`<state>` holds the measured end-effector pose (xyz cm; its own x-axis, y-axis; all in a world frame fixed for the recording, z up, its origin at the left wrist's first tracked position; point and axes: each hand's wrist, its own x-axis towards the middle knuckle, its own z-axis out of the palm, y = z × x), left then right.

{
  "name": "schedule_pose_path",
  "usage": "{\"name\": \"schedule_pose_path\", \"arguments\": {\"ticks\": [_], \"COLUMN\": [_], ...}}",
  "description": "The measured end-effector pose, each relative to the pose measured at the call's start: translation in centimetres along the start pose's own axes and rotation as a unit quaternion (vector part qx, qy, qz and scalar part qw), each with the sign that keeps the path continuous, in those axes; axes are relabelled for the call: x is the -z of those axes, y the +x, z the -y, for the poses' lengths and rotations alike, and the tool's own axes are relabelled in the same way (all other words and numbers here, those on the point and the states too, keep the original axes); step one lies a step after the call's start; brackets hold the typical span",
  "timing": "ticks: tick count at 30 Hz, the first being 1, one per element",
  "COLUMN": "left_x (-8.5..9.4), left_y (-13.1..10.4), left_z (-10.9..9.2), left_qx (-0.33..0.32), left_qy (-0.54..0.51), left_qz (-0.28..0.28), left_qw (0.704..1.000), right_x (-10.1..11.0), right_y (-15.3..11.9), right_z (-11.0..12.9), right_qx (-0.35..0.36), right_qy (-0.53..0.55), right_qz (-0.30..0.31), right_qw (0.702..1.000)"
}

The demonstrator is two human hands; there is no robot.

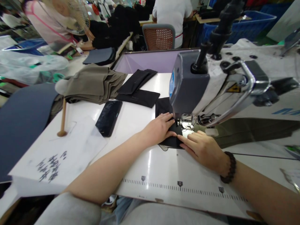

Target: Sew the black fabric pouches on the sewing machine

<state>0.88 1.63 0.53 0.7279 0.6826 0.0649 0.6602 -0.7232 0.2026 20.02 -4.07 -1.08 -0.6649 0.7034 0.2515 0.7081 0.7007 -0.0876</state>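
Note:
A black fabric piece (165, 106) lies flat on the white sewing table, its right edge at the metal presser foot (187, 125) of the sewing machine (189, 81). My left hand (160, 128) rests on the fabric with its fingers spread, just left of the foot. Below the foot, my right hand (202, 148) touches the fabric's lower right part with its fingertips; the fingers are extended, and a dark beaded bracelet circles that wrist. The tips of both hands nearly meet. The needle is hard to make out.
Folded black pieces (140, 97) and a stack of olive fabric (90, 82) lie beyond my left hand. A black phone (109, 118), a wooden stick (63, 120) and marked paper (72, 147) are at the left. People sit farther back, near a chair (159, 37).

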Motion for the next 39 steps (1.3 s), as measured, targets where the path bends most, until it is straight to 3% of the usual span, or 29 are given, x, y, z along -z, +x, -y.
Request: {"name": "schedule_pose_path", "arguments": {"ticks": [26,39], "left_x": [0.2,-0.5], "left_y": [0.6,0.5], "left_z": [0.5,1.1], "left_qx": [0.000,-0.032], "left_qy": [-0.021,-0.001], "left_qz": [0.015,-0.025], "left_qw": [1.000,0.999], "right_x": [-0.5,-0.5], "right_y": [0.0,0.2], "right_z": [-0.2,-0.4], "right_qx": [-0.032,-0.034], "right_qy": [-0.004,-0.001], "right_qz": [-0.010,-0.007], "right_qw": [0.999,0.999]}}
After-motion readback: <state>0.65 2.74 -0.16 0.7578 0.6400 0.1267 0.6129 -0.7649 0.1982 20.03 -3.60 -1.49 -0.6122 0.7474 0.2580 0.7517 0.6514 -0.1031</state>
